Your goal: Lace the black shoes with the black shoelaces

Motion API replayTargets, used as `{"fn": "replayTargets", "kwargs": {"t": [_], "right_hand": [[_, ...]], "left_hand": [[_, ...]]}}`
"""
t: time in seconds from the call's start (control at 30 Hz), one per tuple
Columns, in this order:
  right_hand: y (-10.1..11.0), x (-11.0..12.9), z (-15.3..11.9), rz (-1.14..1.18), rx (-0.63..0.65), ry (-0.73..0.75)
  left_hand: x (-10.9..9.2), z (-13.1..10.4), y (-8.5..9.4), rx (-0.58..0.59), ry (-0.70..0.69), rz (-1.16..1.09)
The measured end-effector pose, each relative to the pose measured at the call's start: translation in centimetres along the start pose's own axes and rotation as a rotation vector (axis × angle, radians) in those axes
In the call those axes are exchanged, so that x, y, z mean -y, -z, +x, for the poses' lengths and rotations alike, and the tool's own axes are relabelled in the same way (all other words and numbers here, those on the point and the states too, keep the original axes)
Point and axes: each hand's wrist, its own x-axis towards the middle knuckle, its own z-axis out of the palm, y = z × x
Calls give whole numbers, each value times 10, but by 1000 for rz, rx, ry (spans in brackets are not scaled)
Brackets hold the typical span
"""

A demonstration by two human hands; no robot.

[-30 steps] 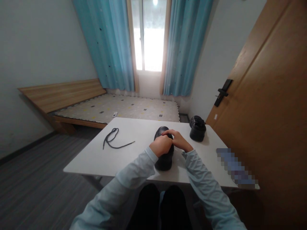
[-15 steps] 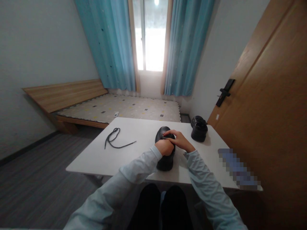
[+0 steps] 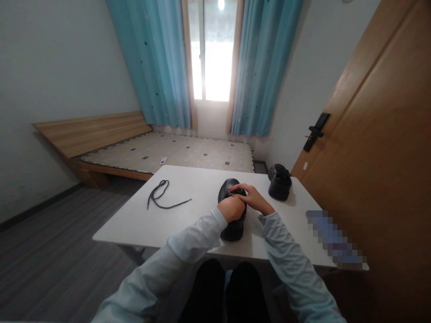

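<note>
A black shoe (image 3: 232, 231) stands on the white table (image 3: 191, 229) in front of me, its toe pointing away. My left hand (image 3: 231, 208) lies over the middle of the shoe with its fingers curled inward; what they hold, if anything, is hidden. From the right, my right hand (image 3: 251, 197) reaches onto the shoe's upper near the lace area, its fingers bent and meeting the left hand's fingertips. A loose dark shoelace (image 3: 168, 206) lies looped on the table's left part. Another black shoe (image 3: 280, 181) stands at the back right.
A blurred-out flat blue item (image 3: 336, 240) lies on the table's right edge. Behind the table is a bed (image 3: 188, 152) with a small white object (image 3: 163, 160) on it. A wooden door (image 3: 380, 148) stands at the right. My knees are under the near edge.
</note>
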Motion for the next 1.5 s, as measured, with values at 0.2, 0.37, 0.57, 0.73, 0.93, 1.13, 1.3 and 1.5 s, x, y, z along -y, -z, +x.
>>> {"fn": "replayTargets", "kwargs": {"t": [0.2, 0.37, 0.57, 0.73, 0.93, 1.13, 1.3, 1.5], "right_hand": [[2, -1, 0, 57, 1, -26], [2, 1, -1, 73, -5, -38], [2, -2, -2, 46, -16, 0], [3, -4, -2, 43, -19, -22], [3, 1, -2, 37, -5, -31], [3, -5, -2, 4, -34, -13], [3, -8, -2, 4, -34, -14], [2, -13, -2, 88, -40, -10]], "left_hand": [[-13, -7, 33, 122, 194, -56], [-16, -13, 43, 67, 209, -42], [-11, -22, 48, 63, 250, -12], [-17, -26, 53, 44, 244, 30], [-19, -26, 61, -6, 223, 14], [-10, -30, 81, -85, 188, 30], [-9, -35, 86, -150, 161, 10], [-15, -44, 108, -193, 205, 29]]}}
